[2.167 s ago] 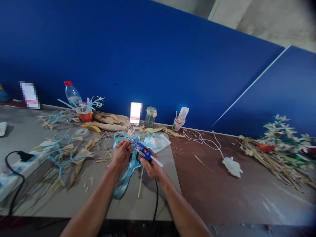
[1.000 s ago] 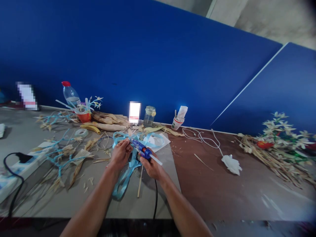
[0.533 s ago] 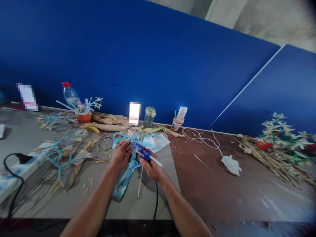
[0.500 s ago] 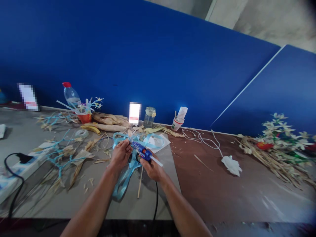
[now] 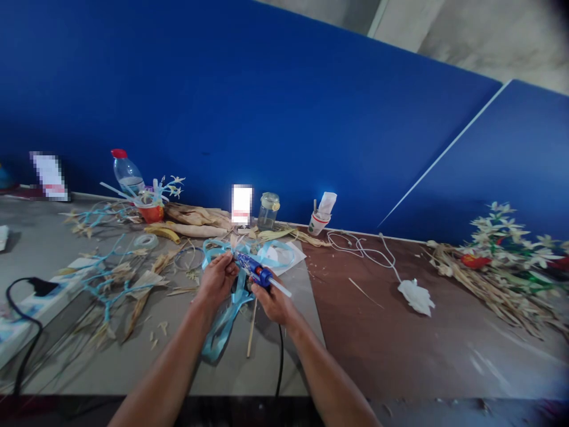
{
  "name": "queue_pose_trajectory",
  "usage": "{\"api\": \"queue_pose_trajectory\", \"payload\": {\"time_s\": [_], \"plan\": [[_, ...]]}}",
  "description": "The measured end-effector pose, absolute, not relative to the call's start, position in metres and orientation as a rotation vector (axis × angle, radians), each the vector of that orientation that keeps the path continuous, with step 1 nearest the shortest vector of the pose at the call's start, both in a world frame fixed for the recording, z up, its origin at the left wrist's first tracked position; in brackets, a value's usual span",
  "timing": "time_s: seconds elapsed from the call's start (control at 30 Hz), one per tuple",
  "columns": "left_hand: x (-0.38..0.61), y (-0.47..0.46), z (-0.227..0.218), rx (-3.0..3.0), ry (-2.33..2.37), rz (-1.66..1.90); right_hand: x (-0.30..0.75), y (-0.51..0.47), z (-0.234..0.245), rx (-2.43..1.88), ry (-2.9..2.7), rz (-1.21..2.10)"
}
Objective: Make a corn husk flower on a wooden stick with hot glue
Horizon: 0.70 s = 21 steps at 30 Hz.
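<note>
My right hand (image 5: pixel 272 302) is closed round a blue glue gun (image 5: pixel 255 271) with a white glue stick jutting from its back; the nozzle points up-left. My left hand (image 5: pixel 217 277) is pinched on a light blue ribbon (image 5: pixel 224 323) right at the nozzle. The ribbon loops behind the hands and trails down toward the table's front edge. A black cord (image 5: pixel 280 367) runs from the gun off the near edge. A thin wooden stick (image 5: pixel 252 332) lies below the hands.
Dried husks and blue-wrapped stems (image 5: pixel 111 279) litter the grey table at left, beside a power strip (image 5: pixel 26 305). A water bottle (image 5: pixel 125 172), orange cup (image 5: pixel 151 212), glass jar (image 5: pixel 268 210) and paper cup (image 5: pixel 319 222) stand along the blue wall. White cable (image 5: pixel 364 252) and husk flowers (image 5: pixel 502 261) lie right.
Both hands keep their grip and place; only the view shifts slightly.
</note>
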<state>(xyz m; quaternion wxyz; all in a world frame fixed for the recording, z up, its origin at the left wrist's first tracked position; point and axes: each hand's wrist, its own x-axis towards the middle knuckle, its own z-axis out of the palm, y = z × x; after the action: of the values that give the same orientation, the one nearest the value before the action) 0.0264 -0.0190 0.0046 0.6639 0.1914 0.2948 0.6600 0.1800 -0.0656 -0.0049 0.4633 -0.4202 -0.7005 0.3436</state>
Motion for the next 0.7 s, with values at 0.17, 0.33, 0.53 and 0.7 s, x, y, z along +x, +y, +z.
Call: {"api": "queue_pose_trajectory", "payload": {"time_s": [0.17,0.33,0.53,0.7], "plan": [[0.026,-0.0187,0.0055,0.399,0.675,1.474,0.183,-0.0656,-0.0063,-1.026,-1.735,0.878],[0.0266,-0.0177,0.0039,0.422,0.642,1.476,0.1848,-0.0652,-0.0083,-1.041,-1.723,0.868],[0.0255,-0.0172,0.0021,0.411,0.665,1.464,0.1865,-0.0669,-0.0051,-1.025,-1.755,0.882],[0.0256,-0.0177,0.0019,0.439,0.634,1.459,0.1864,-0.0659,-0.0064,-1.047,-1.75,0.85]]}}
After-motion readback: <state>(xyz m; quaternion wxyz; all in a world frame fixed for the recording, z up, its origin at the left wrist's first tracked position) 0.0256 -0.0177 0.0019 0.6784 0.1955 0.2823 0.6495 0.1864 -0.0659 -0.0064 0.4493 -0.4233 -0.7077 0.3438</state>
